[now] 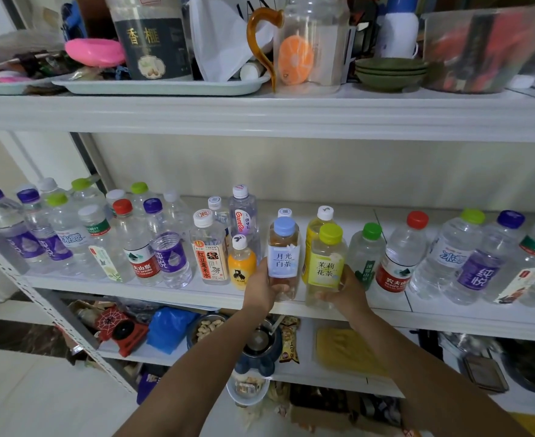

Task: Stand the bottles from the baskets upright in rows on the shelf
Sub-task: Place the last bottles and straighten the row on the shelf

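Observation:
My left hand (261,287) grips a tea bottle with a pale blue cap and blue-white label (283,258), held upright at the front edge of the white middle shelf (449,313). My right hand (348,290) grips a tea bottle with a lime green cap and yellow-green label (325,266), upright beside the first. Both bottles sit in the gap between a small orange bottle (241,263) on the left and a clear green-capped bottle (365,253) on the right. Several water bottles stand in rows along the shelf on both sides. No basket is in view.
The upper shelf (260,115) hangs close above, holding a tray, a dark jar (152,42), a glass jug and green dishes (389,72). The lower shelf carries a red box (119,331), a blue bag, bowls and snacks. A metal upright (55,307) runs at the left.

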`<state>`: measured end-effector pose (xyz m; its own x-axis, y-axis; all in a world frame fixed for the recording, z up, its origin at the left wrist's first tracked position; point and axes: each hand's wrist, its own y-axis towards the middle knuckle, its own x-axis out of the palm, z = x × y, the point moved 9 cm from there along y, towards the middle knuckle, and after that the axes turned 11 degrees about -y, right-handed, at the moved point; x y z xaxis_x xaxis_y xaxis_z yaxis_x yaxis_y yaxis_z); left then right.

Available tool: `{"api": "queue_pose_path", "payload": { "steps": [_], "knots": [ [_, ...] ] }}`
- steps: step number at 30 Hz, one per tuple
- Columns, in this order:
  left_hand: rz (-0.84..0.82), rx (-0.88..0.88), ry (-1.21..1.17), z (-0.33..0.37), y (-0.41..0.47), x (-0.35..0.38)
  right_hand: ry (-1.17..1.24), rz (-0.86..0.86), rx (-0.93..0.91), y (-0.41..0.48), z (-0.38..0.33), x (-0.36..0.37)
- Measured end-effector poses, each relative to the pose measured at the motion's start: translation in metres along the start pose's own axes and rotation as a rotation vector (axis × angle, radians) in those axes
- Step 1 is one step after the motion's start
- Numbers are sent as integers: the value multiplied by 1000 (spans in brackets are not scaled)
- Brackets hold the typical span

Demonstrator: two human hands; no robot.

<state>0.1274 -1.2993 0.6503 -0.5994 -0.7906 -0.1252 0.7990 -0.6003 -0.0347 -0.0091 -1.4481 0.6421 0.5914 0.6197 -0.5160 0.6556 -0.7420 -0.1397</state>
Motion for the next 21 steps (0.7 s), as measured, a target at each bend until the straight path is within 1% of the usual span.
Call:
{"api": "queue_pose_path", "payload": {
  "steps": [8,14,21],
  "knots": [
    [-16,-6,64,-5,10,0,-11,4,-21,11,-5,2],
    [-29,31,111,-4,16,0,-53,24,-35,18,-6,6],
    [-8,6,126,-9,21,1,-13,-7,-50,18,-4,9]
  ]
}}
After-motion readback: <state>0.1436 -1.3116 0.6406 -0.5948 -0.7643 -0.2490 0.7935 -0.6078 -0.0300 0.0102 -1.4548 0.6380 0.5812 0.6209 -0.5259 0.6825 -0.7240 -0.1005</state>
